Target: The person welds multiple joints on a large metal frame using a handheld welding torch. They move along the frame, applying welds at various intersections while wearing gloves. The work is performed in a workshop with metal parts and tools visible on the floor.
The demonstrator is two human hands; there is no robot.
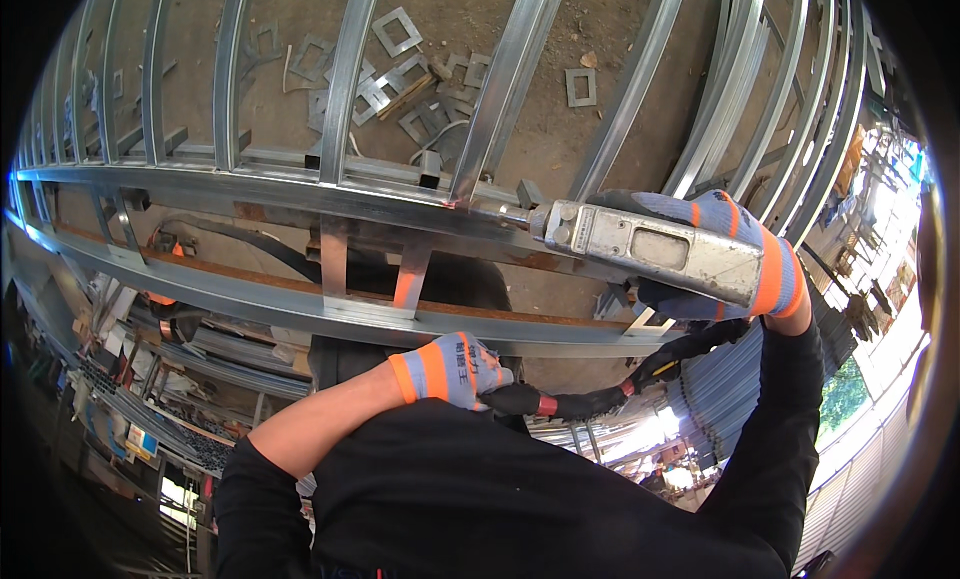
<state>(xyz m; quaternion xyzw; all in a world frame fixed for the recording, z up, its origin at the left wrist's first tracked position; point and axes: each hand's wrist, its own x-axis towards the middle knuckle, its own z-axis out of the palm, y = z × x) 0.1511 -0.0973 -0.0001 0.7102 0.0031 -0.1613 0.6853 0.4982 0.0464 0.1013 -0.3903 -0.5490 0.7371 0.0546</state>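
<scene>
Welding gun (655,249) — silvery, boxy, with a window-like recess in its side — lies across the right half of the view, above the metal frame (400,211). Its narrow nozzle (510,215) points left, to the spot where an upright bar (500,89) meets the long rail; a small reddish glow shows there, though I cannot tell whether tip and metal touch. The right hand (722,217), in a grey glove with orange stripes, is wrapped around the gun's rear. The left hand (455,371), gloved alike, is closed around a black hose (585,405) with red bands, just in front of the person's black top (450,479). Beyond the rail, flat rectangular metal pieces (398,21) lie scattered on the brown ground (605,29).
</scene>
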